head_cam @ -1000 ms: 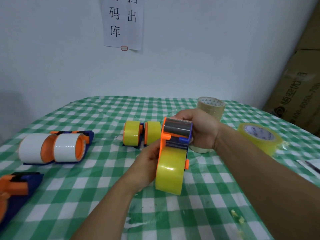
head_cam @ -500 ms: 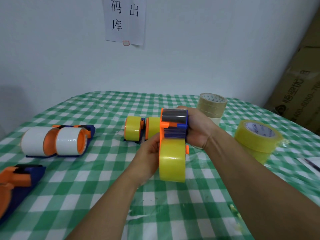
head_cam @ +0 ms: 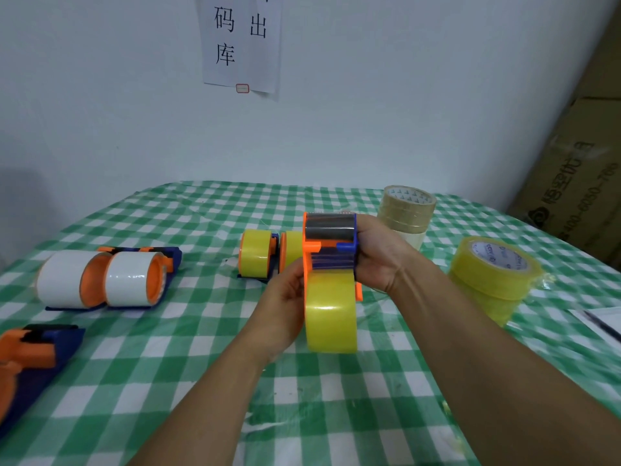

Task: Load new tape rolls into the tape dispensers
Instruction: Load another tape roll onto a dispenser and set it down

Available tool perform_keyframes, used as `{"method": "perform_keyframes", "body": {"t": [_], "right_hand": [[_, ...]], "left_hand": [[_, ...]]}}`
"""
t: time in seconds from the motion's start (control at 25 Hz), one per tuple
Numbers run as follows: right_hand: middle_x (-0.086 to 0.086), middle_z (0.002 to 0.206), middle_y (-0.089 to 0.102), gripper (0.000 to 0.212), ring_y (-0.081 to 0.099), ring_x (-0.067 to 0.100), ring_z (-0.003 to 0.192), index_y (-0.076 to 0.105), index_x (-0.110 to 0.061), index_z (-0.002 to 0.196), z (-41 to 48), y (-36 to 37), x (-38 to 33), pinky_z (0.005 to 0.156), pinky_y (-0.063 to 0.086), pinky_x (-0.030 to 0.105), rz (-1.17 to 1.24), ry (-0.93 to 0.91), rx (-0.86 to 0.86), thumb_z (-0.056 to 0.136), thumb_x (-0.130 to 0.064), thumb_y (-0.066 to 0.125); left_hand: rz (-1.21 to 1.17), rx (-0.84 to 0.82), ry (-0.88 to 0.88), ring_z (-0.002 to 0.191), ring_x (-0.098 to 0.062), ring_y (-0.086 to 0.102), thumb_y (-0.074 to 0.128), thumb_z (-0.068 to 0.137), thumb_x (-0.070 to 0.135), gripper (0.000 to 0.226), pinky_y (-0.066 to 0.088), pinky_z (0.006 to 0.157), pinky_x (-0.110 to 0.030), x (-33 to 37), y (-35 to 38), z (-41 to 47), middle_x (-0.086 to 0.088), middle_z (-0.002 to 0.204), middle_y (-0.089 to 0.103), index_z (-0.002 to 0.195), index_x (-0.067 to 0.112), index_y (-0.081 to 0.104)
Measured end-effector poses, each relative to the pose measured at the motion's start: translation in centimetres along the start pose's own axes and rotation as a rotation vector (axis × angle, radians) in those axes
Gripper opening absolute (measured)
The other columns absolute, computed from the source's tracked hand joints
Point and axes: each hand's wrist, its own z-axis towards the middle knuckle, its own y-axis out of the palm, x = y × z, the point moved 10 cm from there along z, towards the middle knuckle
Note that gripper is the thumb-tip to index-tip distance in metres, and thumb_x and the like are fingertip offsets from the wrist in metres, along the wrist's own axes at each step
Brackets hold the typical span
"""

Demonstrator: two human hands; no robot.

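The dispenser (head_cam: 331, 260), orange and blue, is held upright above the checked tablecloth (head_cam: 188, 371), with a yellow tape roll (head_cam: 331, 317) seated in its lower end. The right hand (head_cam: 379, 260) wraps round its upper part from the right, and its fingertips are hidden behind the body. The left hand (head_cam: 285, 307) lies against the left side with bent fingers. Their tips vanish behind the orange side plate, so I cannot tell whether it grips or only steadies.

Behind the left hand lies a pair of yellow-loaded dispensers (head_cam: 258, 253), partly covered by the held one. Further left lies a pair with white rolls (head_cam: 100, 280). Another dispenser (head_cam: 30, 358) is cut off by the left edge.

A stack of brownish rolls (head_cam: 408, 213) stands behind the right hand, its base hidden. A blurred yellow stack (head_cam: 494, 274) stands right of the forearm. A wall notice (head_cam: 242, 42) is cut off at the top.
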Motion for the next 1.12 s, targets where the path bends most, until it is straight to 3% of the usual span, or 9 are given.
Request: {"method": "perform_keyframes", "body": {"t": [0.24,0.36,0.44,0.48,0.56,0.64,0.84,1.0,1.12], "right_hand": [[0.015,0.087,0.075,0.02,0.073,0.026,0.076,0.075,-0.006,0.093,-0.2,-0.2,0.1,0.069,0.062,0.037,-0.016,-0.002,0.012,0.097,-0.015,0.057],[0.012,0.092,0.07,0.03,0.064,0.024,0.074,0.07,-0.005,0.107,-0.4,-0.8,-0.1,0.061,0.057,0.031,0.063,0.0,0.024,0.084,-0.024,0.064],[0.003,0.074,0.063,0.024,0.051,0.015,0.058,0.063,-0.012,0.094,-0.4,-1.3,-1.1,0.045,0.043,0.023,0.125,-0.017,0.016,0.081,-0.032,0.066],[0.001,0.068,0.06,0.019,0.047,0.012,0.053,0.059,-0.014,0.086,-0.6,-1.8,-1.8,0.042,0.038,0.022,0.127,-0.03,0.023,0.084,-0.033,0.065],[0.0,0.069,0.06,0.02,0.047,0.011,0.053,0.06,-0.016,0.08,-1.2,-2.4,-3.1,0.043,0.036,0.022,0.073,-0.048,0.006,0.088,-0.034,0.062],[0.001,0.073,0.061,0.021,0.047,0.012,0.056,0.064,-0.015,0.077,-2.1,-2.1,-4.1,0.046,0.037,0.023,-0.012,-0.064,-0.056,0.084,-0.035,0.062],[0.0,0.076,0.063,0.022,0.049,0.011,0.059,0.068,-0.012,0.087,-3.1,-1.7,-5.0,0.049,0.039,0.023,-0.13,-0.11,-0.077,0.076,-0.029,0.062],[0.004,0.084,0.067,0.02,0.053,0.012,0.061,0.066,-0.011,0.096,-2.8,-2.2,-5.5,0.049,0.042,0.023,-0.105,-0.163,0.012,0.078,-0.019,0.068],[0.008,0.1,0.075,0.021,0.065,0.017,0.075,0.071,-0.01,0.099,-2.7,-3.1,-6.2,0.061,0.049,0.028,-0.084,-0.237,0.105,0.087,0.001,0.059]], "left_hand": [[0.038,-0.046,0.013,0.086,-0.011,0.072,0.07,0.086,0.019,0.024,0.059,0.076,-0.031,0.4,0.4,-0.2,0.006,0.089,0.078,0.108,0.016,0.064],[-0.02,-0.025,-0.048,0.103,-0.032,0.069,0.077,0.074,0.035,0.053,0.054,0.093,-0.054,0.2,0.0,0.2,-0.013,0.106,0.075,0.118,0.008,0.065],[-0.06,-0.023,-0.079,0.116,-0.047,0.06,0.084,0.069,0.041,0.077,0.047,0.099,-0.064,-0.1,-0.4,0.5,-0.029,0.122,0.065,0.13,0.002,0.059],[-0.059,-0.014,-0.065,0.117,-0.049,0.059,0.08,0.075,0.033,0.068,0.047,0.098,-0.066,-0.1,-0.7,0.5,-0.03,0.124,0.064,0.132,0.002,0.058],[-0.046,0.012,-0.078,0.116,-0.049,0.06,0.064,0.085,0.011,0.047,0.049,0.096,-0.065,-1.0,-1.5,0.7,-0.027,0.124,0.065,0.131,0.005,0.058],[-0.07,0.015,-0.097,0.117,-0.049,0.06,0.061,0.087,0.003,0.044,0.048,0.097,-0.066,-1.3,-1.7,0.7,-0.027,0.125,0.065,0.132,0.003,0.057],[-0.101,0.037,-0.141,0.123,-0.052,0.054,0.078,0.065,0.032,0.08,0.04,0.104,-0.07,-0.7,-1.2,0.4,-0.034,0.129,0.06,0.134,-0.002,0.055],[-0.03,0.053,-0.14,0.117,-0.045,0.061,0.083,0.062,0.037,0.08,0.048,0.1,-0.061,-0.8,-1.7,0.4,-0.026,0.123,0.066,0.13,0.001,0.059],[-0.057,0.038,-0.139,0.11,-0.039,0.065,0.082,0.062,0.039,0.076,0.05,0.098,-0.058,-0.7,-1.6,0.4,-0.022,0.118,0.069,0.126,0.004,0.062]]}}
